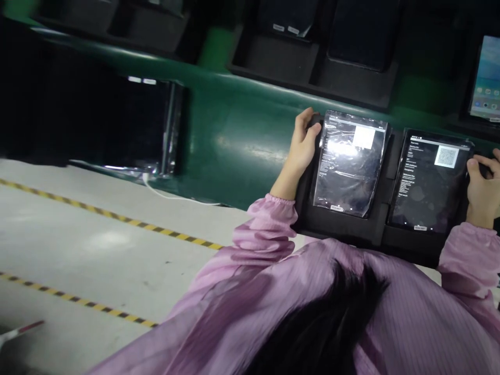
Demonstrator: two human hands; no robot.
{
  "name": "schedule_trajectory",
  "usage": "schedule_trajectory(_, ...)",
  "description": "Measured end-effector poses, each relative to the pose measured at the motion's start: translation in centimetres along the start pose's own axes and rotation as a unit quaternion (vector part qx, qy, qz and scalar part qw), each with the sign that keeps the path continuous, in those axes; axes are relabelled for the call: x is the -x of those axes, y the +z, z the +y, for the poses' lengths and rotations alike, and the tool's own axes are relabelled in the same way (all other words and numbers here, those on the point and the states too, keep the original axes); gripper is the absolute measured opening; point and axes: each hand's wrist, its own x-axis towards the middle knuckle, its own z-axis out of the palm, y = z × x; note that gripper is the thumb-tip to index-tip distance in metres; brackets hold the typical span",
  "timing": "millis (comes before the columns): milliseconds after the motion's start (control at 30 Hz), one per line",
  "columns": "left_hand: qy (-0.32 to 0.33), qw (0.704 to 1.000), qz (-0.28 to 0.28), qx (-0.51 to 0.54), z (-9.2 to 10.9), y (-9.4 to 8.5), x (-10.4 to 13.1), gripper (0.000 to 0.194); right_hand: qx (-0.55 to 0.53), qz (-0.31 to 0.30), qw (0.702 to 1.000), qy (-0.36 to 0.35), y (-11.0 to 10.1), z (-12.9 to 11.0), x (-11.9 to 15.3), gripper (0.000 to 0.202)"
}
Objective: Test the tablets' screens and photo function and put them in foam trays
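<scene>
A black tray [385, 203] lies close against my body, with two tablets in it side by side. My left hand [305, 136] grips its left edge, thumb on top. My right hand [484, 179] is closed at the tray's right edge, the thumb near the right tablet; part of this hand is cut off by the frame. The left tablet [347, 182] has wrinkled clear film and a glaring screen with a white square. The right tablet [425, 198] shows lines of text and a QR code. Both screens are lit.
More black trays [273, 62] with dark tablets stand along the back of the green work surface [234, 135]. At the left lies a film-wrapped tablet [136, 120] with a white cable [164, 195]. A lit tablet [486, 78] is far right. Striped tape [117, 213] crosses the floor.
</scene>
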Motion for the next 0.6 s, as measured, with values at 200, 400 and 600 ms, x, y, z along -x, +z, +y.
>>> schedule_trajectory(200, 0.022, 0.996, 0.041, -0.07, 1.5, 0.1, -0.8, 0.073, -0.001, 0.021, 1.0, -0.014, 0.4, 1.3, -0.2, 0.03)
schedule_trajectory(400, 0.147, 0.979, -0.027, -0.138, 8.4, 4.2, -3.8, 0.071, 0.058, -0.005, 0.998, 0.008, 0.4, 0.1, -0.4, 0.023)
schedule_trajectory(600, 0.171, 0.949, -0.194, -0.182, 12.2, 12.3, -4.9, 0.085, 0.07, -0.015, 0.997, 0.037, 0.4, -1.2, -0.2, 0.013)
